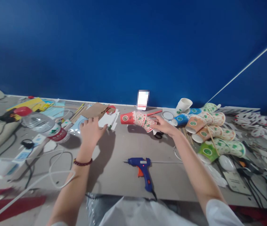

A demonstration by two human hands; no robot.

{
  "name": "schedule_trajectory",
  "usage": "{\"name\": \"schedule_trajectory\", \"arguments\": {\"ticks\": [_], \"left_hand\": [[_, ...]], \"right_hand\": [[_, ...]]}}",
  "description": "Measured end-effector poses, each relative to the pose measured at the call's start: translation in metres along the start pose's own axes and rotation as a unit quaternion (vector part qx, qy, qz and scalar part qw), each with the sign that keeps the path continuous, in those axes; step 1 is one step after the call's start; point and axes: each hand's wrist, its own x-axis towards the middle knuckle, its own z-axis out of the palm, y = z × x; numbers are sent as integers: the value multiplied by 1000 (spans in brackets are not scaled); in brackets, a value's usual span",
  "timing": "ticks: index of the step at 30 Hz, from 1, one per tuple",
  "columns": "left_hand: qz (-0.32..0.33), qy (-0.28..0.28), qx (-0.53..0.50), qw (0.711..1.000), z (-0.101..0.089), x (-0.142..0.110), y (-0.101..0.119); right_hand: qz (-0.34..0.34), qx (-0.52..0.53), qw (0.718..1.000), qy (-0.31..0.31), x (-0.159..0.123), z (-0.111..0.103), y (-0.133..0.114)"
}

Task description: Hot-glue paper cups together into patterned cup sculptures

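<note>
"What's that right hand (162, 125) got?"

"A row of joined paper cups (140, 119). Its fingers are closed around the patterned right end, and the red end points across toward the left hand (91, 129)."

"Are the cups off the worktop (124, 146)?"

"I can't tell from here. They lie in the space between the two hands, closer to the right one."

"And the left?"

"Palm down, fingers slightly bent, thumb out to the side. It doesn't seem to grip anything. There's a pale blue piece (78, 123) right by its fingers, but I can't make out whether they touch."

"What else is near?"

"A blue glue gun (145, 162) lies between the forearms, nearer the person than either hand. A big clear bottle (53, 131) leans over left of the left hand, and more decorated cups (208, 151) lie to the right of the right hand."
</note>
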Motion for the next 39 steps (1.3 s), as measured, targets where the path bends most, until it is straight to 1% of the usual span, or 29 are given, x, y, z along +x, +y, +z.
{"name": "schedule_trajectory", "arguments": {"ticks": [2,5,8,11,13,15,18,21,23,25,28,30,33,36,39], "left_hand": [[-12,-24,16,1000,-2,1,-8],[-26,-74,19,997,0,3,-20],[-35,-89,-9,995,6,5,-27],[-35,-90,-28,995,8,6,-27],[-33,-74,-32,996,7,5,-23],[-17,-37,-37,999,6,4,-17],[25,39,-68,997,6,2,-7],[74,83,-137,984,9,1,5],[118,86,-191,971,11,-1,13],[165,77,-233,955,14,-5,22],[224,69,-269,934,18,-11,35],[246,70,-278,926,20,-16,42],[255,79,-300,916,23,-21,49],[256,82,-335,903,26,-24,52],[270,91,-348,893,32,-24,52]], "right_hand": [[10,30,1000,-1,2,-1,4],[-9,30,999,34,5,1,10],[-33,5,997,68,9,5,14],[-41,-4,996,77,13,7,18],[-49,-15,995,83,15,9,20],[-57,-35,994,89,16,10,22],[-57,-61,992,95,16,11,26],[-47,-71,991,99,17,11,27],[-40,-76,991,103,17,11,27],[-36,-82,990,107,18,10,26],[-38,-91,989,106,19,9,25],[-39,-93,989,106,20,8,25],[-46,-100,988,111,19,8,22],[-94,-134,976,142,16,10,13],[-170,-169,951,196,8,18,-4]]}}
